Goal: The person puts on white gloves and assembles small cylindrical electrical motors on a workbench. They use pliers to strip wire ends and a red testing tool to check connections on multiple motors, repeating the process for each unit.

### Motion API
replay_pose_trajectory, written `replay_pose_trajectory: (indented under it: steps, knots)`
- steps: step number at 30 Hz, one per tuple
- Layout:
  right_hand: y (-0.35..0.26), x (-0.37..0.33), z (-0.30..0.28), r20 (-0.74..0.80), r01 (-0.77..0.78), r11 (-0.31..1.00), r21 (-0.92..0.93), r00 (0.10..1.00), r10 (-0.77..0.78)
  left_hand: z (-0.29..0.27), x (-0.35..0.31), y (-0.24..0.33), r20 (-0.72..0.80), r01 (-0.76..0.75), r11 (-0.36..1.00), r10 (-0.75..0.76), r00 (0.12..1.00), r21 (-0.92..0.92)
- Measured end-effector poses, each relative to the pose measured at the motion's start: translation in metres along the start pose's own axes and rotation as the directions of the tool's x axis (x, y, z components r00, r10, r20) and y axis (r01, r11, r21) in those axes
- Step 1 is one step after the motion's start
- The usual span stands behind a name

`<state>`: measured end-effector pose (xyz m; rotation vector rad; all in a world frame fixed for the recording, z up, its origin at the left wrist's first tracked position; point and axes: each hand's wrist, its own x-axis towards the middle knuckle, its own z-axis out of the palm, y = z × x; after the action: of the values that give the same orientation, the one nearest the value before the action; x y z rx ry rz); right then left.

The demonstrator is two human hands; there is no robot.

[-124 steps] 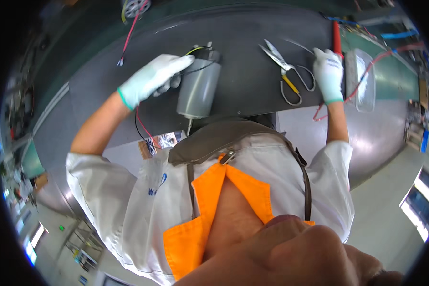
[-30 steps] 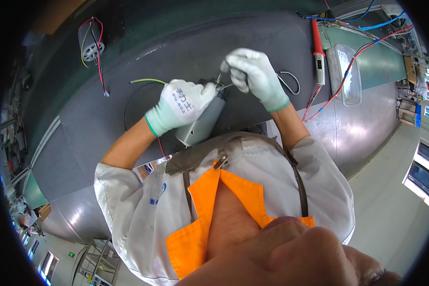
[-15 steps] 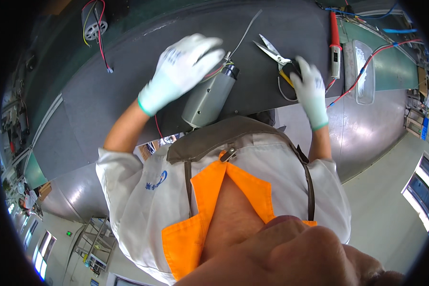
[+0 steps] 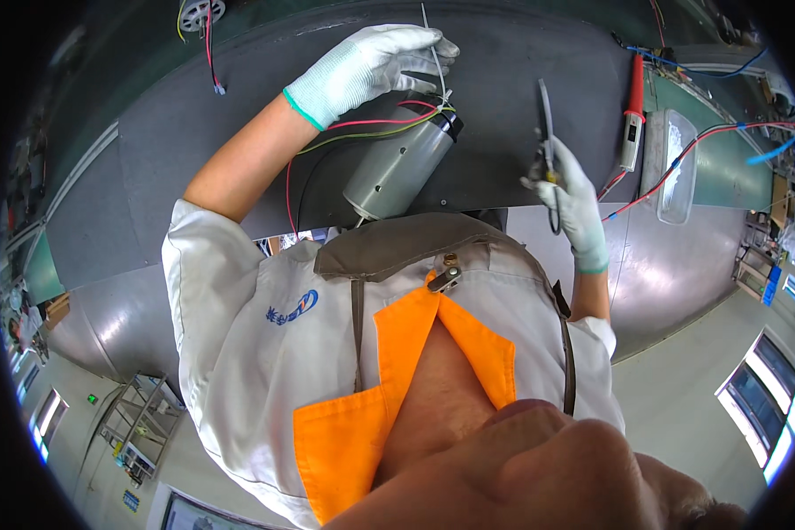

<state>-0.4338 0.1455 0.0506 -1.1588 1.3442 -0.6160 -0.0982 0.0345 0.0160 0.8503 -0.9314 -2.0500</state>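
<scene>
A silver cylindrical motor with a black end lies tilted on the dark table mat. Its red, yellow-green and black wires are gathered at the black end by a pale cable tie, whose long tail points away from me. My gloved left hand is beyond the motor, its fingers curled about the tail, which runs partly behind a finger. Right of the motor, my gloved right hand grips a pair of scissors by the handles. The blades point away from me, seen nearly edge-on, and stay apart from the tie.
A red-handled tool with a white body lies at the right, beside a clear elongated tray. Red and black cables cross there. Part of another motor with wires shows at the far left. The mat's near edge runs before my apron.
My right hand has picked the scissors up off the mat and turned them upright. My left hand has moved away from me and rightward to the tie, whose tail has swung left.
</scene>
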Motion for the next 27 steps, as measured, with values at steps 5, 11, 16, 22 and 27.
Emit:
replay_pose_trajectory:
  steps: [5, 11, 16, 22, 27]
  knots:
    - [-0.024, 0.032, 0.028, 0.318, 0.43, 0.713, -0.554, 0.901, -0.297, 0.005, -0.002, 0.001, -0.044, -0.002, 1.0, 0.002, 0.999, -0.005]
    - [-0.048, 0.028, 0.041, 0.316, 0.404, 0.435, -0.805, 0.912, -0.263, 0.01, -0.005, 0.003, -0.119, -0.015, 1.0, 0.016, 0.993, 0.011]
    - [-0.04, 0.027, 0.034, 0.132, 0.283, 0.595, -0.752, 0.949, -0.285, -0.009, -0.051, 0.02, -0.088, -0.269, 0.924, 0.302, 0.949, 0.271]
    - [-0.012, 0.039, -0.014, 0.103, 0.269, 0.261, -0.927, 0.852, -0.513, -0.022, -0.205, 0.06, 0.192, -0.158, 0.66, 0.021, 0.981, 0.735]
    - [-0.033, 0.045, 0.049, 0.449, -0.168, 0.954, -0.248, 0.853, 0.267, 0.02, -0.158, -0.025, 0.022, -0.143, 0.173, 0.56, 0.828, 0.974]
